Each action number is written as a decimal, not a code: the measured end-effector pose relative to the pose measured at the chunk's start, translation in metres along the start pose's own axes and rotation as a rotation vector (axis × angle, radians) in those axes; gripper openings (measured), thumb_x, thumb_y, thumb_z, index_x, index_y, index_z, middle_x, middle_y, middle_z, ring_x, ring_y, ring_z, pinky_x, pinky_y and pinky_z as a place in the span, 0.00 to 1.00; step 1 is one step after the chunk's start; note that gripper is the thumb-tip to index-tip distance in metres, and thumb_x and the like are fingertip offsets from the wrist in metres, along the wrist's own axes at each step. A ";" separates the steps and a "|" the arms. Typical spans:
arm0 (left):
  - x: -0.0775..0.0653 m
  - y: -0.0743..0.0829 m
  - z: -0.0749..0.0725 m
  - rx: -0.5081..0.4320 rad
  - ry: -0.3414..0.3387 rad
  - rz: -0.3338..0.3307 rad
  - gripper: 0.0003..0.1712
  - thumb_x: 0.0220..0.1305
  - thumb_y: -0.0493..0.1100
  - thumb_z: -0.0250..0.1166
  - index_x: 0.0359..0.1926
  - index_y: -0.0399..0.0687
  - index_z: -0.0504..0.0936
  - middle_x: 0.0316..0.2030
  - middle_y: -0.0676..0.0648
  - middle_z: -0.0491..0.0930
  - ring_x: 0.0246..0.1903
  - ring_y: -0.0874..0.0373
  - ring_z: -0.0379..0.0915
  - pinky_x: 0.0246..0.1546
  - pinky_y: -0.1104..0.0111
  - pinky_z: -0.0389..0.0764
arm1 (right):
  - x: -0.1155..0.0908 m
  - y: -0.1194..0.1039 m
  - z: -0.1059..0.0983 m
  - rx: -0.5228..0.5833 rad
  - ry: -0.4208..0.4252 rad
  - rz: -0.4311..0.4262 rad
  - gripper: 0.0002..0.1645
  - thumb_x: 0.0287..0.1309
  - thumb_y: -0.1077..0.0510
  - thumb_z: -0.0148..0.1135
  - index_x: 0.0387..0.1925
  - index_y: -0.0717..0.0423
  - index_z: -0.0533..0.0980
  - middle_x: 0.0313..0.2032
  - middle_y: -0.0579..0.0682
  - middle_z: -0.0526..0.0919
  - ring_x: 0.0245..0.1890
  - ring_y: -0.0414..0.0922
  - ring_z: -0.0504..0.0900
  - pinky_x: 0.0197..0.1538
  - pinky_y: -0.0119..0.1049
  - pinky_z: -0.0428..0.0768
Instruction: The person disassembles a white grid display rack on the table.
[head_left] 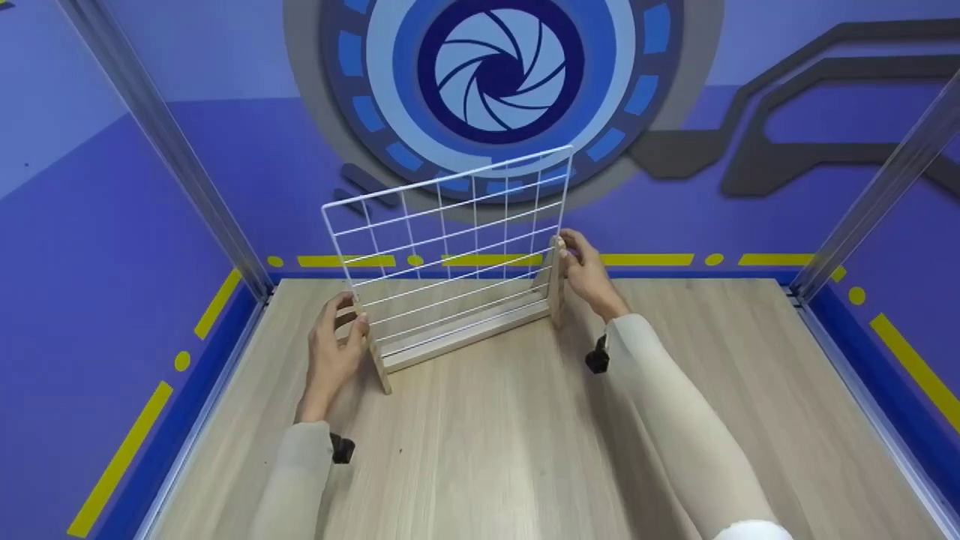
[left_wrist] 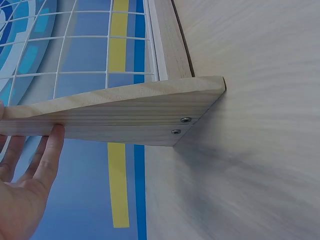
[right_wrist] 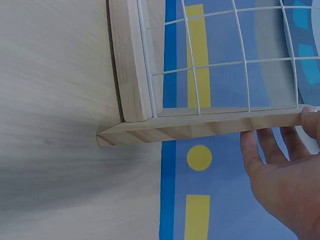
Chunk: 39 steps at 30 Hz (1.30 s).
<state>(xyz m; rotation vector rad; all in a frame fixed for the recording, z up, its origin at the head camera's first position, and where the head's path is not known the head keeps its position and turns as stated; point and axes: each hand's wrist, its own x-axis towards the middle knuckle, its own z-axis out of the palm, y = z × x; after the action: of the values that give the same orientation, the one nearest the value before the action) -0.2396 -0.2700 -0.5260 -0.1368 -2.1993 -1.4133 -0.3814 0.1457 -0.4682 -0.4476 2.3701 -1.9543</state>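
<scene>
A stand with a white wire grid (head_left: pixel 450 177) upright in a wooden base is set at an angle on the table, its right end farther back. My left hand (head_left: pixel 331 364) grips the upper part of the left wooden end panel (head_left: pixel 381 371), fingers on its outer face. Two screw heads (left_wrist: pixel 185 120) show low on that panel in the left wrist view. At the other end, my right hand (head_left: pixel 591 279) pinches the right end panel (head_left: pixel 556 292) near its top. A wooden rail (right_wrist: pixel 131 65) joins the panels along the bottom of the grid.
The wood-grain tabletop (head_left: pixel 480 457) runs back to a blue patterned wall (head_left: pixel 675 217). Metal posts (head_left: pixel 187 165) stand at the back corners, with side walls to left and right. Small black devices (head_left: pixel 598 356) sit at both wrists.
</scene>
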 end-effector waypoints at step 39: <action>-0.054 0.038 -0.072 0.066 0.165 -0.046 0.25 0.68 0.33 0.63 0.64 0.32 0.70 0.56 0.34 0.76 0.53 0.40 0.78 0.42 0.79 0.82 | 0.042 0.005 0.101 -0.058 -0.060 -0.059 0.24 0.78 0.62 0.41 0.71 0.53 0.63 0.67 0.54 0.70 0.66 0.49 0.70 0.68 0.43 0.72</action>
<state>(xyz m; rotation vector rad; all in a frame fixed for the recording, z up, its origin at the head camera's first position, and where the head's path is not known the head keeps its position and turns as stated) -0.1539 -0.3056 -0.4972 0.0520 -2.1211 -1.3250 -0.4018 0.0394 -0.4872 -0.5780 2.4084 -1.8712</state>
